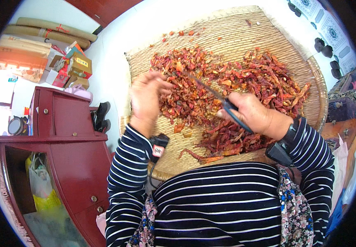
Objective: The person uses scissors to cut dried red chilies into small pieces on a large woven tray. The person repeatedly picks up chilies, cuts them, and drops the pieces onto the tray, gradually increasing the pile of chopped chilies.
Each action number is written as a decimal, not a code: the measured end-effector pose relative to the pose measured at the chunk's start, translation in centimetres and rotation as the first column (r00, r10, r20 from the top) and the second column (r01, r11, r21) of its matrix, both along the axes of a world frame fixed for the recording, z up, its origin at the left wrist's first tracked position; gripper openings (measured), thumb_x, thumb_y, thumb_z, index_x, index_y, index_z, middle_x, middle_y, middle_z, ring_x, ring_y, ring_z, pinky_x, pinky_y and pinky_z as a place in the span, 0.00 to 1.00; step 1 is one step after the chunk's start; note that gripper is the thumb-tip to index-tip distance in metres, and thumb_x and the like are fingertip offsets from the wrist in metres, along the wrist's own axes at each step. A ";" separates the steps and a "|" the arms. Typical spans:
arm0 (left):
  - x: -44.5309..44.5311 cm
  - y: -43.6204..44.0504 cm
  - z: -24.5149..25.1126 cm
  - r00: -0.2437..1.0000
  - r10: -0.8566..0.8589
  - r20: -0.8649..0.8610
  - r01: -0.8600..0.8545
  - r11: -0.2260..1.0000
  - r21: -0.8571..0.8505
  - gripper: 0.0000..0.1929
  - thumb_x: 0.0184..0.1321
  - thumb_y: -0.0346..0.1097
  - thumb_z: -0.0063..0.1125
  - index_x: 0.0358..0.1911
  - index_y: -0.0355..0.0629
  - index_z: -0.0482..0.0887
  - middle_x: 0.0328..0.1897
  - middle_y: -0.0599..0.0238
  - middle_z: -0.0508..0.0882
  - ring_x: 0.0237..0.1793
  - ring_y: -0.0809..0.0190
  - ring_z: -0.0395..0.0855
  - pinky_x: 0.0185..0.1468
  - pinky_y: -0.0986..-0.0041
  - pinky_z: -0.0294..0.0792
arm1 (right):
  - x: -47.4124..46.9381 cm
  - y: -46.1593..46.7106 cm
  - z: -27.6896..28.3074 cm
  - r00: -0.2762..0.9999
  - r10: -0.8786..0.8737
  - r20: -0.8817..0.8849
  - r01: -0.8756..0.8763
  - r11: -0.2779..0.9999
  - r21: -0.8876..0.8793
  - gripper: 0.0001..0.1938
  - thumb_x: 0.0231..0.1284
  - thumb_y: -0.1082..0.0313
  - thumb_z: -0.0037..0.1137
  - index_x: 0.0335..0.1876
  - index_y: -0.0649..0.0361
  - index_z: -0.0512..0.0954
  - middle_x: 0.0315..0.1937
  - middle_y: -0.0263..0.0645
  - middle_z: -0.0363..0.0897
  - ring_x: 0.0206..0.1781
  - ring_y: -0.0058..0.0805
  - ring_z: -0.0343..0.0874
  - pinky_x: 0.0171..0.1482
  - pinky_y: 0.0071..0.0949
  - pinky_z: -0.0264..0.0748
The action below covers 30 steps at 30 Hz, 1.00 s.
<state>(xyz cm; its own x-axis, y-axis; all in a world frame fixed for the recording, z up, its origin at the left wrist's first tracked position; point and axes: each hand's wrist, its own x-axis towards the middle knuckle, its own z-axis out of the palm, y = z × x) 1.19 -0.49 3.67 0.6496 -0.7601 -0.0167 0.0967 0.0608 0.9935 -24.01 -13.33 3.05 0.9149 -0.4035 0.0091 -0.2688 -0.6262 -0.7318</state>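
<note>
My right hand [249, 112] holds a pair of scissors [210, 89] by dark handles, with the blades pointing up and left over a pile of cut dried red chili pieces [181, 102]. My left hand [150, 92] is at the left edge of that pile, blurred, fingers bent towards the blade tips. Whether it holds a piece cannot be made out. Longer, wrinkled dried red chilies [267, 80] lie heaped on the right, and more [227, 139] lie below my right hand. All rest on a round woven tray [171, 160] in front of my body.
A pale cloth or sheet edge [122, 77] borders the woven tray. Left of it stands a dark red cabinet [79, 166], with cardboard boxes [80, 64] and rolled mats [51, 32] farther back. A wooden surface [340, 129] is at the right. Small devices are strapped at both my wrists.
</note>
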 end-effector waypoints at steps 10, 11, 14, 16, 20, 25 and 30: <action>3.2 3.0 2.3 0.861 -0.260 0.438 0.038 0.891 0.453 0.05 0.56 0.26 0.56 0.33 0.33 0.85 0.24 0.64 0.82 0.24 0.69 0.79 0.30 0.77 0.70 | -1.3 -1.8 2.7 0.934 0.085 -0.346 -0.196 0.933 -0.302 0.29 0.55 0.37 0.57 0.29 0.64 0.75 0.25 0.50 0.78 0.32 0.52 0.80 0.37 0.47 0.74; 2.9 3.1 2.3 0.814 -0.395 0.426 0.099 0.817 0.568 0.05 0.55 0.26 0.56 0.32 0.34 0.85 0.24 0.63 0.83 0.24 0.67 0.80 0.30 0.75 0.71 | -1.3 -1.7 2.7 0.931 0.119 -0.345 -0.252 0.893 -0.373 0.28 0.54 0.39 0.58 0.29 0.64 0.75 0.25 0.49 0.78 0.32 0.50 0.80 0.38 0.47 0.73; 1.7 3.5 1.8 0.481 -0.637 0.602 0.112 0.726 0.678 0.06 0.51 0.28 0.56 0.31 0.35 0.85 0.26 0.52 0.84 0.29 0.53 0.83 0.37 0.66 0.74 | -1.5 -1.0 2.2 0.897 0.176 -0.405 -0.377 0.782 -0.496 0.23 0.46 0.46 0.62 0.30 0.63 0.77 0.27 0.44 0.79 0.34 0.44 0.80 0.43 0.44 0.69; 1.1 3.5 1.4 0.364 -0.756 0.544 0.209 0.636 0.743 0.07 0.49 0.29 0.56 0.30 0.35 0.85 0.29 0.46 0.83 0.33 0.44 0.83 0.42 0.60 0.74 | -1.4 -0.7 1.7 0.880 0.200 -0.432 -0.416 0.762 -0.496 0.23 0.47 0.46 0.61 0.31 0.63 0.77 0.27 0.44 0.79 0.34 0.44 0.80 0.43 0.44 0.69; 0.1 2.7 0.1 0.346 -0.802 0.487 0.242 0.578 0.779 0.13 0.53 0.28 0.56 0.42 0.35 0.83 0.39 0.43 0.84 0.42 0.45 0.84 0.50 0.63 0.74 | -1.0 -0.4 0.9 0.901 0.133 -0.413 -0.347 0.791 -0.503 0.22 0.53 0.46 0.59 0.32 0.63 0.78 0.29 0.45 0.81 0.36 0.43 0.82 0.44 0.45 0.71; 1.1 2.7 0.2 0.543 -0.559 0.627 0.063 0.772 0.633 0.15 0.58 0.27 0.54 0.49 0.33 0.81 0.46 0.44 0.85 0.47 0.50 0.85 0.53 0.67 0.73 | -1.2 -1.8 1.5 0.949 -0.108 -0.295 -0.077 0.830 -0.553 0.20 0.57 0.49 0.58 0.32 0.63 0.76 0.28 0.47 0.82 0.35 0.46 0.82 0.39 0.46 0.73; 0.6 2.3 -0.2 0.542 -0.602 0.586 0.178 0.764 0.620 0.12 0.56 0.26 0.57 0.44 0.32 0.84 0.40 0.49 0.87 0.44 0.53 0.86 0.51 0.70 0.74 | -1.8 -2.4 2.5 0.936 -0.039 -0.350 -0.137 0.876 -0.462 0.20 0.53 0.51 0.63 0.31 0.64 0.74 0.28 0.49 0.79 0.34 0.51 0.80 0.42 0.46 0.72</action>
<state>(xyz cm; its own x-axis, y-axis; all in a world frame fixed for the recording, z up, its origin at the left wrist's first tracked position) 1.77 1.81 3.47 0.2311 -0.9678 -0.0997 -0.7525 -0.2427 0.6122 -25.78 -15.73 5.58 0.9143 -0.3847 -0.1267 -0.4038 -0.8899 -0.2122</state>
